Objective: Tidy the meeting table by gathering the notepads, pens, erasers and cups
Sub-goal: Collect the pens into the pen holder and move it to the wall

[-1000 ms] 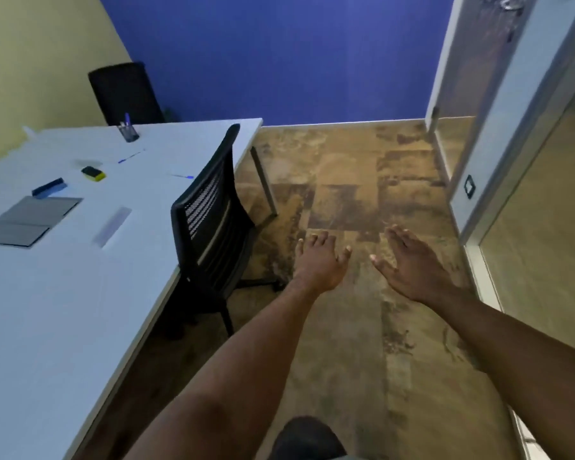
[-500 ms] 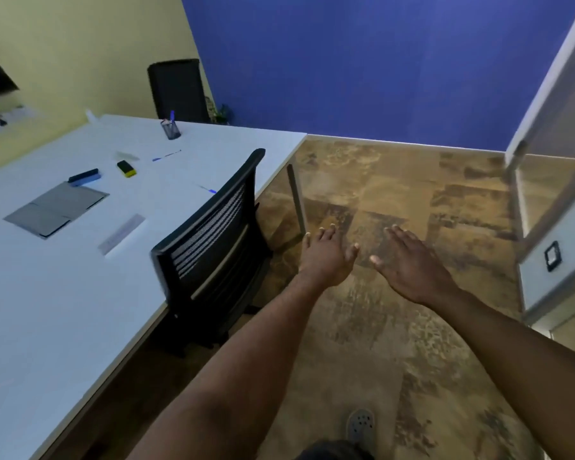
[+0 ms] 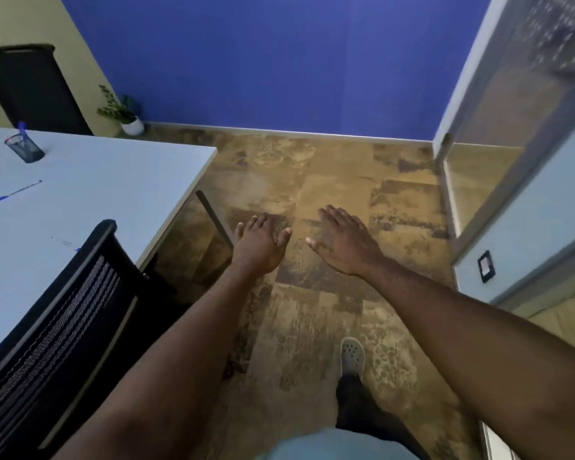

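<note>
Reaching forward over the brown tiled floor (image 3: 329, 180), both bare arms stretch out palm-down and both hands carry nothing; nearest the camera, at about six o'clock, a grey perforated shoe (image 3: 352, 355) steps on the tiles below the right forearm; at eight o'clock the black mesh chair (image 3: 57, 330) stands pushed against the edge of the white table (image 3: 113, 187); further out, near the middle of the view, the left hand (image 3: 258, 245) has its fingers loosely spread and slightly curled, and the right hand (image 3: 344, 242) just beside it has its fingers flat and fanned wide, thumbs pointing at each other with a gap between; every task item lies well apart from the fingers, off at nine to ten o'clock on the tabletop; a small pen (image 3: 65, 243) sits just past the chair's top rail; a blue pen (image 3: 18, 190) lies farther left; beyond it a dark mesh pen cup (image 3: 24, 148) stands upright with a blue pen in it; at eleven o'clock a potted plant (image 3: 127, 116) stands by the blue wall (image 3: 279, 61).
</note>
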